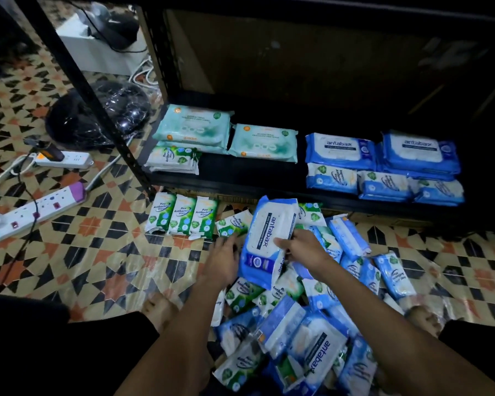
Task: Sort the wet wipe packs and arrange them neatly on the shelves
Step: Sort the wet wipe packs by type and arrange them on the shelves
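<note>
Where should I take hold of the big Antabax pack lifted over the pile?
Grip the Antabax pack across its long side edges, coming from above. It is flat, soft and tilted up; the right hand already pinches its right edge, and the left hand is open by the other.

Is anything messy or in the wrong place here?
Yes. A jumbled pile of packs covers the floor, overlapping at all angles. On the shelf, one teal pack sits slightly crooked.
</note>
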